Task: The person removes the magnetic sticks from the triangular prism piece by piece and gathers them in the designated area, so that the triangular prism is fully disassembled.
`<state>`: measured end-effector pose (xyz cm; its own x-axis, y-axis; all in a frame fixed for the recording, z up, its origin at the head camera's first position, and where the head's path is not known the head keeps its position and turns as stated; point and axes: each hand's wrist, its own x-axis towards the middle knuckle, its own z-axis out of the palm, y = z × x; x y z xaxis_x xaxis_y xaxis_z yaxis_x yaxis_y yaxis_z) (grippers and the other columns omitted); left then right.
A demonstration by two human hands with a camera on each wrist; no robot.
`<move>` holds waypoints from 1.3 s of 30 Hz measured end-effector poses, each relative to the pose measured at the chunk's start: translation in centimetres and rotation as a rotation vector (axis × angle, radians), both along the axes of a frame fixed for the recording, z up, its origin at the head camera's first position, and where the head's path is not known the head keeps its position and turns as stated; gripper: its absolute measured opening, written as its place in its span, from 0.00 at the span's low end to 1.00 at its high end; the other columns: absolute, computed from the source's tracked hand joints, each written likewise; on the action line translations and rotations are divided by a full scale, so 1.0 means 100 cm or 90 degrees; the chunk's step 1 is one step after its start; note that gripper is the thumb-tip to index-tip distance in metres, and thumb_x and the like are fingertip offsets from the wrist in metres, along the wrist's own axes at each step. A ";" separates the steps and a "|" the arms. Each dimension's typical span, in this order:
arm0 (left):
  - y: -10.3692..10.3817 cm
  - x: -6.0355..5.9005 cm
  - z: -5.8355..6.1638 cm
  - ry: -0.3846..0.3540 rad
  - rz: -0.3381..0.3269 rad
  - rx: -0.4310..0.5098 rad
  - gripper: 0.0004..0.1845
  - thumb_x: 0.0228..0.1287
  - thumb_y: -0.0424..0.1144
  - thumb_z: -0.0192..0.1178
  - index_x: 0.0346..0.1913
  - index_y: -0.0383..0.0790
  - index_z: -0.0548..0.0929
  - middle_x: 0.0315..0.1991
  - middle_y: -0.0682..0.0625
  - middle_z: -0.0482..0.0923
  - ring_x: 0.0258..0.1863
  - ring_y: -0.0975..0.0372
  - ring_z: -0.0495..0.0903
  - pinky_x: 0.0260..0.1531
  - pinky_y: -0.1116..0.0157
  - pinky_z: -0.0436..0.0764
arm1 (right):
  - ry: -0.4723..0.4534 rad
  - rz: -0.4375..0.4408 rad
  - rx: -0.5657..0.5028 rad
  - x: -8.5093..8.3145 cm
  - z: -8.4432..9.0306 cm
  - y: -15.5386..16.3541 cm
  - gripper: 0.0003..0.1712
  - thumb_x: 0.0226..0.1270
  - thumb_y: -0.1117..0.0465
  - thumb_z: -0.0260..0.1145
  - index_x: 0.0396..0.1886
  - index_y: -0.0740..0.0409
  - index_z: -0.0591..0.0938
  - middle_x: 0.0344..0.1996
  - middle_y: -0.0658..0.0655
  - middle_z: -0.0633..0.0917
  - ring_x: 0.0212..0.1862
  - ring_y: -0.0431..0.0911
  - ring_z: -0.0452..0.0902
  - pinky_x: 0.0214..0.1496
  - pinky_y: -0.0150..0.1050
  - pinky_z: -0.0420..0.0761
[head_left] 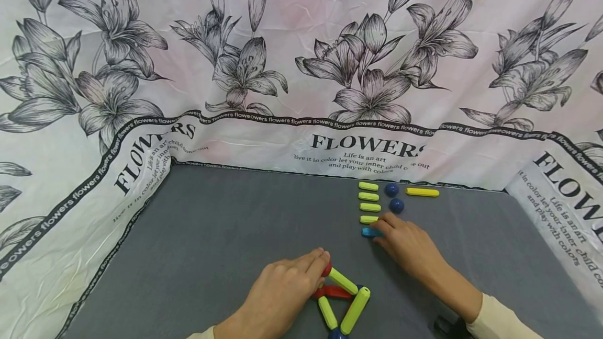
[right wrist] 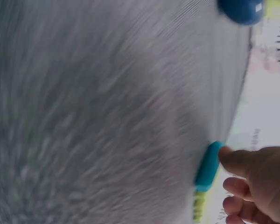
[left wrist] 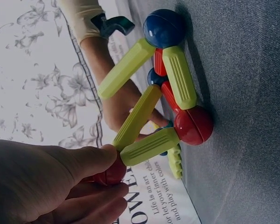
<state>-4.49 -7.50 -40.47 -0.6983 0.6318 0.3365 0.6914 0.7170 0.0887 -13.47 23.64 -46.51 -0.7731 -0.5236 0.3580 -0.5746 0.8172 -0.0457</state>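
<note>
While your left hand point(head_left: 282, 289) pinched the frame point(head_left: 341, 302)'s top red ball point(left wrist: 111, 173) to steady it | your right hand point(head_left: 410, 245), beyond the frame, fingertips pinching the blue rod point(head_left: 369, 232) | spare rods lined up past it.

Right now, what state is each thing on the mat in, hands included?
Left hand: fingers curled on the red ball at the top of the stick frame.
Stick frame: assembled, standing on the grey mat.
Right hand: fingers touching the blue stick; grip unclear.
Blue stick: lying flat on the mat.
Four green sticks: loose, lined up in a column.
Two blue balls: loose, untouched.
Yellow stick: loose, lying apart.
</note>
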 end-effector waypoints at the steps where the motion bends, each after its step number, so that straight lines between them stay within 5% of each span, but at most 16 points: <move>1: 0.000 0.000 0.000 0.001 0.001 0.000 0.23 0.70 0.47 0.72 0.63 0.42 0.86 0.59 0.50 0.87 0.50 0.64 0.89 0.42 0.65 0.87 | -0.006 0.002 -0.011 0.003 0.003 -0.001 0.20 0.58 0.61 0.84 0.49 0.52 0.89 0.44 0.48 0.84 0.30 0.42 0.80 0.31 0.41 0.80; 4: 0.000 0.000 0.000 0.005 0.002 -0.004 0.23 0.71 0.48 0.71 0.63 0.42 0.85 0.59 0.50 0.87 0.50 0.64 0.89 0.42 0.65 0.87 | -0.059 0.012 -0.062 0.016 0.014 -0.005 0.16 0.64 0.58 0.81 0.50 0.48 0.89 0.42 0.43 0.84 0.29 0.34 0.75 0.28 0.35 0.77; 8: -0.001 -0.001 -0.001 0.011 0.000 -0.007 0.23 0.71 0.49 0.71 0.63 0.42 0.85 0.59 0.50 0.87 0.49 0.64 0.89 0.41 0.65 0.87 | -0.227 0.055 -0.164 0.037 0.032 -0.009 0.10 0.75 0.55 0.73 0.52 0.45 0.88 0.39 0.38 0.85 0.27 0.29 0.70 0.27 0.31 0.74; 12: -0.001 0.000 -0.001 0.018 0.001 0.001 0.23 0.70 0.48 0.72 0.62 0.42 0.86 0.58 0.50 0.88 0.49 0.64 0.89 0.40 0.65 0.87 | -0.423 0.115 -0.245 0.055 0.044 -0.009 0.11 0.82 0.52 0.63 0.55 0.47 0.88 0.43 0.42 0.88 0.28 0.33 0.75 0.28 0.33 0.78; 17: 0.000 0.001 0.000 0.023 0.003 0.006 0.22 0.69 0.47 0.73 0.62 0.42 0.86 0.57 0.49 0.88 0.49 0.63 0.89 0.41 0.65 0.87 | -0.570 0.169 -0.309 0.069 0.044 -0.010 0.15 0.87 0.56 0.55 0.58 0.49 0.87 0.43 0.43 0.89 0.38 0.41 0.84 0.37 0.37 0.83; 22: 0.001 0.002 -0.001 0.033 0.002 0.007 0.22 0.70 0.47 0.72 0.62 0.41 0.86 0.57 0.49 0.88 0.49 0.63 0.90 0.39 0.65 0.87 | -0.638 0.200 -0.372 0.081 0.040 -0.012 0.14 0.84 0.59 0.60 0.61 0.51 0.85 0.44 0.45 0.88 0.37 0.39 0.83 0.35 0.36 0.83; 32: 0.001 0.002 0.000 0.041 0.005 0.008 0.24 0.68 0.47 0.74 0.63 0.41 0.85 0.58 0.49 0.87 0.50 0.63 0.89 0.40 0.64 0.87 | -0.612 0.335 -0.419 0.099 0.039 -0.029 0.18 0.78 0.65 0.67 0.63 0.48 0.82 0.41 0.47 0.85 0.32 0.30 0.77 0.32 0.33 0.83; 39: 0.001 0.002 -0.002 0.046 0.002 0.010 0.24 0.68 0.48 0.74 0.62 0.41 0.86 0.57 0.49 0.88 0.50 0.63 0.89 0.40 0.64 0.87 | -0.700 0.335 -0.405 0.105 0.023 -0.039 0.15 0.81 0.63 0.64 0.62 0.52 0.81 0.43 0.46 0.83 0.36 0.28 0.77 0.36 0.28 0.81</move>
